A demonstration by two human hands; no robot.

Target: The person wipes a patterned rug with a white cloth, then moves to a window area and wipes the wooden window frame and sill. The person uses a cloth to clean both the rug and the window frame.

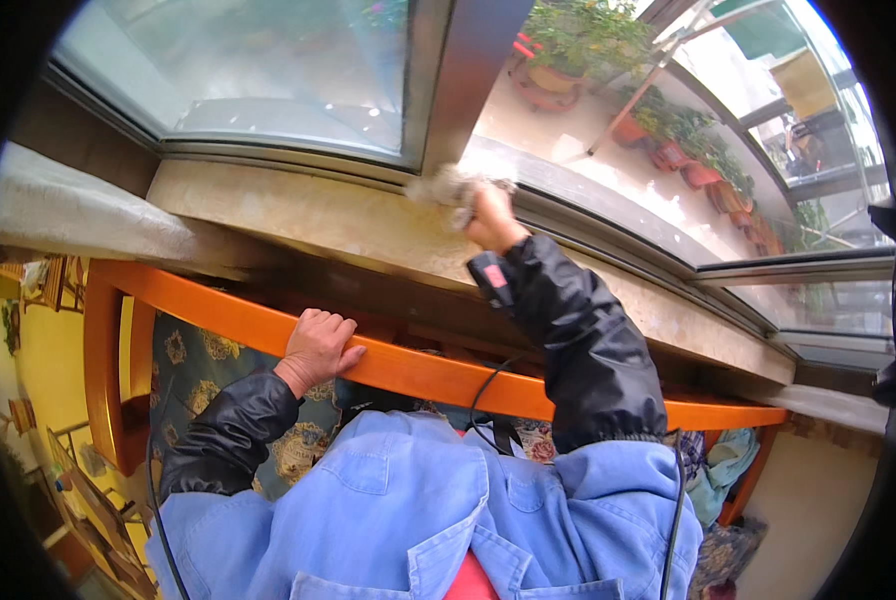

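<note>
My right hand [495,215] grips a crumpled whitish cloth [455,187], which is blurred. It meets the lower corner of the metal window frame [448,90], just above the stone windowsill [305,206]. A black sleeve cover [598,330] runs up that forearm, with a small dark device bearing a pink patch at the wrist. My left hand [318,349] rests over the orange wooden rail [418,373] of a seat back, its fingers curled over the top and the thumb along the near side.
Glass panes [290,82] rise behind the sill. Outside stand potted plants [699,175] and a metal pole [635,105]. Patterned cushions [298,450] lie below the rail. A thin black cable [479,397] loops over it. Light green fabric [725,469] hangs at the right.
</note>
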